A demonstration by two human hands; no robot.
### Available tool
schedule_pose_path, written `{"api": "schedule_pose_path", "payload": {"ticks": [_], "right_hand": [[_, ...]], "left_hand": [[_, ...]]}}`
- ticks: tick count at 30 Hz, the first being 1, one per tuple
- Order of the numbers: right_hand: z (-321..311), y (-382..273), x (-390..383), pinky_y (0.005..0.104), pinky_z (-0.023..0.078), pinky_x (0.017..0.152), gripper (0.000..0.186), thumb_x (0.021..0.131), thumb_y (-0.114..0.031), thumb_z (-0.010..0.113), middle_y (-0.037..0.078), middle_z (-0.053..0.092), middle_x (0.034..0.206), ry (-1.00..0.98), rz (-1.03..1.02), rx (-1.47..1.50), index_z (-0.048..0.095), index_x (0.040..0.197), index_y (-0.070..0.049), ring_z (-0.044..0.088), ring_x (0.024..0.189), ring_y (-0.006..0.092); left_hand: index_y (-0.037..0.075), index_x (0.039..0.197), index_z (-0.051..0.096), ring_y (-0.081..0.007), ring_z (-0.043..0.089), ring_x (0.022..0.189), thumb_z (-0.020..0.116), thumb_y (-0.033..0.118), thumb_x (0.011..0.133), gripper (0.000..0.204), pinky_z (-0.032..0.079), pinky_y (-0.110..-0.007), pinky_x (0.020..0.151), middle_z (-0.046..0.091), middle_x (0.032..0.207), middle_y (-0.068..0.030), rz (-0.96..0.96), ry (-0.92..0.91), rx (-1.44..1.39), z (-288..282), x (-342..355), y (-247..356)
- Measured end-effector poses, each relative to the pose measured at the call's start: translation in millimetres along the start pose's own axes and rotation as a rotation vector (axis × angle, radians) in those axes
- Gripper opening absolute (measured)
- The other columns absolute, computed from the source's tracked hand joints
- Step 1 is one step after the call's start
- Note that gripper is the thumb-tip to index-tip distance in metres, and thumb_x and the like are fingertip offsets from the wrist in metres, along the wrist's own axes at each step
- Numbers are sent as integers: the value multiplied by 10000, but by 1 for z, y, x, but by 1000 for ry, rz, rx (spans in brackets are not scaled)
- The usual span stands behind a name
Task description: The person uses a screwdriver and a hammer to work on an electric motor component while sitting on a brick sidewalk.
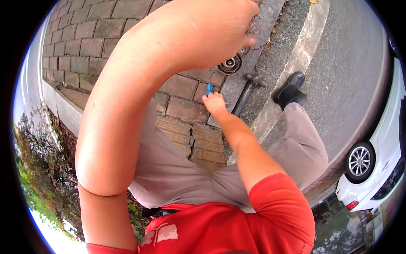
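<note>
1. Head view: right hand (214, 102), grip closed on a blue-handled tool (209, 88), over brick paving (84, 38).
2. Round metal cover (230, 64) lies just beyond that grip; a hammer (249, 86) lies beside it.
3. Left hand (249, 25): fingers curled; whether its grip holds anything cannot be told.

Brick paving (84, 38) looked rough, matt; round fitting (230, 64) dull metal; tool handle (209, 89) blue plastic; hammer (249, 86) dark metal; asphalt road (347, 63) coarse; shoe (289, 89) glossy black.
</note>
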State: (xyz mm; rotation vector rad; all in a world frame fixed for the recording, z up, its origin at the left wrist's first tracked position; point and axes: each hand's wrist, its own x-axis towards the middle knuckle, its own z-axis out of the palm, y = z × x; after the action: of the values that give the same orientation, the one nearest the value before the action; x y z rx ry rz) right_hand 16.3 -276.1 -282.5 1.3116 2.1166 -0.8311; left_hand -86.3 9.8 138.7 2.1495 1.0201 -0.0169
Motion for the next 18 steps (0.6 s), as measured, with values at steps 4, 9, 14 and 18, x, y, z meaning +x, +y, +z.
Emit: {"api": "schedule_pose_path", "payload": {"ticks": [4, 9, 14, 18], "right_hand": [[-12, 12, -11, 424, 531, 772, 224, 897, -169, 571, 106, 683, 1002, 61, -37, -86, 643, 1086, -73, 663, 948, 285], [-39, 10, -44, 487, 517, 839, 258, 957, -206, 541, 159, 698, 1027, 238, -88, 99, 615, 1106, -9, 658, 930, 379], [-100, 29, -90, 508, 487, 928, 295, 948, -146, 514, 262, 642, 1122, -329, 5, 500, 538, 1206, -6, 598, 1093, 445], [-115, 76, -124, 500, 492, 900, 234, 909, -62, 521, 254, 647, 1058, 142, -17, 612, 589, 1129, -17, 617, 1026, 430]], "left_hand": [[-37, 938, 625, -432, 664, 915, 643, 207, 920, 246, 524, -502, 800, 689, 891, -257, 10, 4, 12, -4, -3, -2], [-33, 949, 656, -419, 678, 907, 658, 226, 907, 262, 534, -493, 807, 699, 897, -251, 44, 4, -4, -3, -1, -20], [-39, 941, 708, -393, 692, 936, 671, 227, 886, 274, 548, -483, 814, 705, 937, -261, 22, 6, 17, 3, 2, -28], [-46, 922, 725, -377, 699, 956, 672, 208, 879, 262, 558, -465, 823, 704, 962, -272, -44, -50, 4, -1, 0, -27]]}}
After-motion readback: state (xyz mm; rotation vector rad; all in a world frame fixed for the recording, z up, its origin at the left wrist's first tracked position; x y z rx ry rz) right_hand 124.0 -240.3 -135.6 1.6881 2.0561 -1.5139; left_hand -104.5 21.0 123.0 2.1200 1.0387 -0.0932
